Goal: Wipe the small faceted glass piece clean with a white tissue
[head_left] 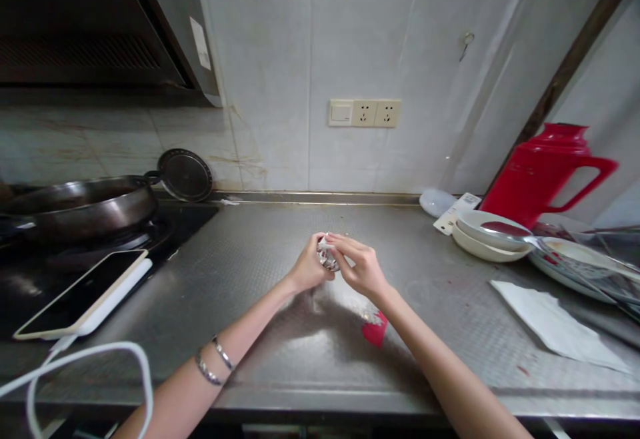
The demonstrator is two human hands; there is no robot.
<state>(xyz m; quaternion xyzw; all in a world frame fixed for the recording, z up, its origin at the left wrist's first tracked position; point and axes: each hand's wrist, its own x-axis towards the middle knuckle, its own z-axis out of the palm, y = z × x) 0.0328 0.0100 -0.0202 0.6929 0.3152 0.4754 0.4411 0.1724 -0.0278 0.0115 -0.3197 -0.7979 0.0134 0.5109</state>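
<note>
Above the middle of the steel counter (260,239), my left hand (311,266) is wrapped around a small round object (328,259) with a mottled silver, white and brown surface. What kind of object it is, I cannot make out. My right hand (361,267) reaches over from the other side, its fingers close together and pressed to the top. A scrap of thin white material, like tissue, (326,243) shows at those fingertips. Much of the object is hidden by both hands. Below my right wrist, a red patch (375,330) with a jagged edge appears on the counter.
At left are a pan (100,209) on the stove, a round dark lid (185,174), a phone (83,299) and a white cable (143,366). To the right stand stacked bowls (487,247), a red thermos (525,176), a plate (575,278) and a folded white paper towel (555,322).
</note>
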